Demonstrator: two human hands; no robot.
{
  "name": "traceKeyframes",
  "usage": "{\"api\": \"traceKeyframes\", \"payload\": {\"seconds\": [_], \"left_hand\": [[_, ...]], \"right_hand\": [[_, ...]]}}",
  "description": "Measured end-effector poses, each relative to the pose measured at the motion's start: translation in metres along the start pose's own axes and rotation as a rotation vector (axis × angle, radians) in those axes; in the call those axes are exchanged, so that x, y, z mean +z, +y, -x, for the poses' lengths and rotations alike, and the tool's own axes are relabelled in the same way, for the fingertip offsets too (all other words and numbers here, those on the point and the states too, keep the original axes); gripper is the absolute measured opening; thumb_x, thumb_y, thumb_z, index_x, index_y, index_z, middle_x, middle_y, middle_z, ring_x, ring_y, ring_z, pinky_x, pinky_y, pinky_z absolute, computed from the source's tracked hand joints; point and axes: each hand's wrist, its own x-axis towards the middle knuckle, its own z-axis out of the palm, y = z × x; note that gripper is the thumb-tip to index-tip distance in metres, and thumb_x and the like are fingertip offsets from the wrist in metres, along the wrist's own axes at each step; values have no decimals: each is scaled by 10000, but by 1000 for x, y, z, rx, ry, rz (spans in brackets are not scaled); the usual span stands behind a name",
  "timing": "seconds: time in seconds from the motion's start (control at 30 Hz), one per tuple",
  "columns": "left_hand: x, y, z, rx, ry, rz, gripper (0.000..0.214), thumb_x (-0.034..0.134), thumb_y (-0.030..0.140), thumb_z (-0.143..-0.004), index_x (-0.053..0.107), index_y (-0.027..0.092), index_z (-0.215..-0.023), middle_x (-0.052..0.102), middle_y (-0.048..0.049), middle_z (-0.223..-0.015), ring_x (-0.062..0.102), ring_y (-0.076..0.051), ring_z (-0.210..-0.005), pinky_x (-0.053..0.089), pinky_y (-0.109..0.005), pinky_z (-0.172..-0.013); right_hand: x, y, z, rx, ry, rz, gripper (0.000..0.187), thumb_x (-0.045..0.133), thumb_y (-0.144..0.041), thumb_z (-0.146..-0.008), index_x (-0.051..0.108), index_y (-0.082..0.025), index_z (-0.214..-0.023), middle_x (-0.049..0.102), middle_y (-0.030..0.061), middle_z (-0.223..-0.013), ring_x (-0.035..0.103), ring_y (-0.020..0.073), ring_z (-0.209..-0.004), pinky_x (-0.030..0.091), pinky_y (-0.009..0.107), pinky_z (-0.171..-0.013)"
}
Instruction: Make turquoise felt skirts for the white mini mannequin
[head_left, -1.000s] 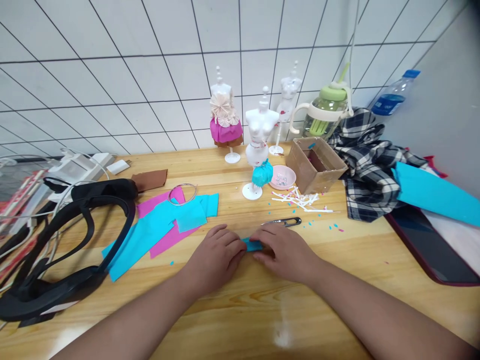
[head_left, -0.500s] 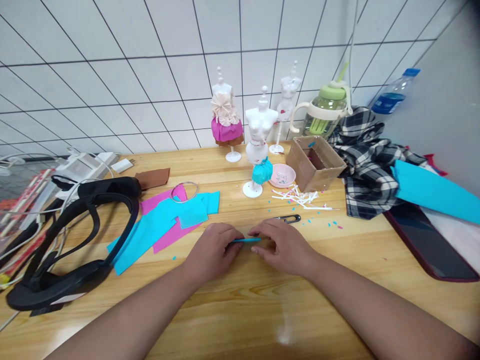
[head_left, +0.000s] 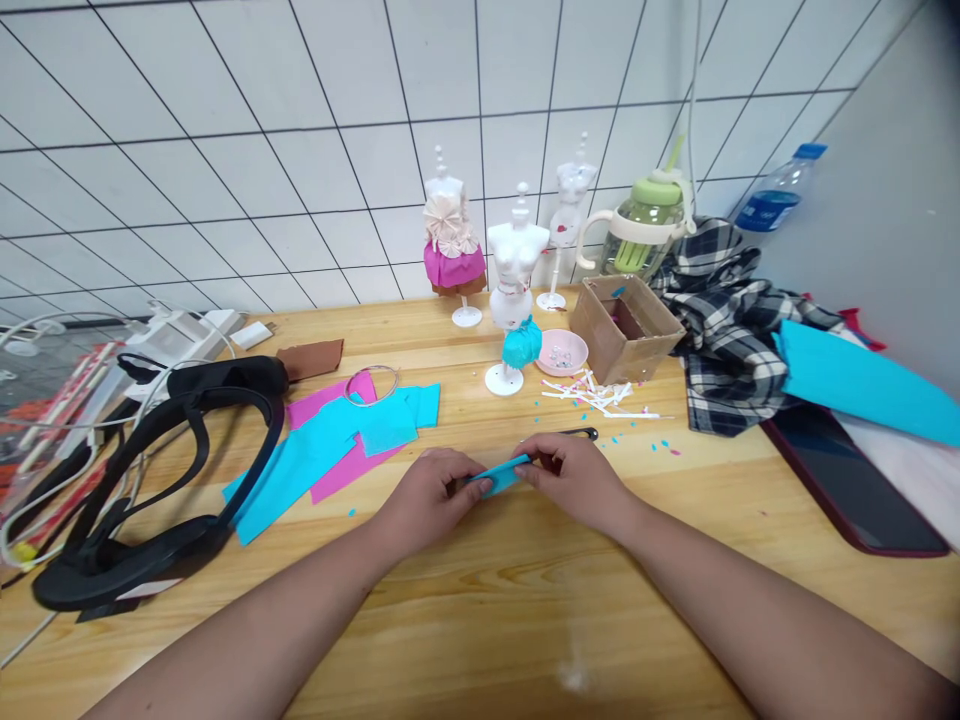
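My left hand (head_left: 429, 497) and my right hand (head_left: 571, 478) each pinch one end of a small folded blue paper strip (head_left: 501, 474), held just above the wooden table (head_left: 480, 620). Both hands are closed on it. Small black snips (head_left: 576, 434) lie just behind my right hand. Blue and pink paper sheets (head_left: 330, 447) lie to the left of my left hand, with a wire ring (head_left: 370, 384) on them. A white mini mannequin with a blue paper skirt (head_left: 516, 296) stands behind the hands.
Two more mini mannequins (head_left: 448, 240) stand by the tiled wall. A cardboard box (head_left: 627, 328), pink dish (head_left: 562, 352), paper scraps (head_left: 600, 397), green bottle (head_left: 649, 222), plaid cloth (head_left: 731, 320), blue sheet (head_left: 862, 382) and tablet (head_left: 855, 485) lie right. A black headset (head_left: 142, 470) and cables lie left.
The blue strip lay pressed flat on the table under both hands; now it is lifted slightly and pinched at its ends. The view has shifted a little.
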Motion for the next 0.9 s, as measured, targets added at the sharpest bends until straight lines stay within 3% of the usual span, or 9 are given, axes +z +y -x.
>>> {"api": "traceKeyframes", "payload": {"seconds": [0.17,0.3,0.37,0.5,0.67,0.9], "left_hand": [[0,-2,-1,59,-21,53,340,429,376,-947,703,193,-862,644,-10,-671,557,-136,-653,381,-263,-644],[-1,-1,-2,135,-85,14,407,387,381,-964,679,180,-763,605,1,-612,531,-132,-633,374,-275,-682],[-2,1,0,145,-77,21,351,432,395,-943,689,186,-826,641,-7,-685,556,-145,-690,385,-284,-723],[0,9,4,33,16,117,341,606,444,-826,673,225,-1079,690,-35,-905,591,-175,-788,425,-280,-713],[8,9,7,-203,-41,308,273,564,414,-845,711,186,-881,666,-14,-710,566,-147,-641,413,-240,-582],[8,7,6,-236,-104,399,243,594,383,-815,699,171,-870,627,4,-679,515,-123,-608,386,-225,-563]], "right_hand": [[-3,-5,2,-13,13,-18,215,655,-271,-750,692,-199,-949,591,-20,-702,453,98,-569,365,225,-541],[-2,-9,2,8,28,-43,120,613,-251,-784,698,-194,-845,558,-35,-625,460,100,-562,356,226,-541],[-2,-10,2,-6,32,-31,114,609,-248,-789,701,-195,-831,549,-39,-607,461,101,-559,345,227,-534],[-2,-14,5,-101,-5,59,111,604,-213,-793,709,-209,-829,619,-29,-667,490,106,-595,349,234,-560],[-2,-19,8,-90,-7,-27,192,644,-261,-782,700,-202,-956,675,1,-787,556,118,-664,400,232,-581],[-4,-17,6,20,-21,-116,138,612,-273,-793,693,-165,-818,665,1,-712,547,111,-626,396,222,-551]]}}
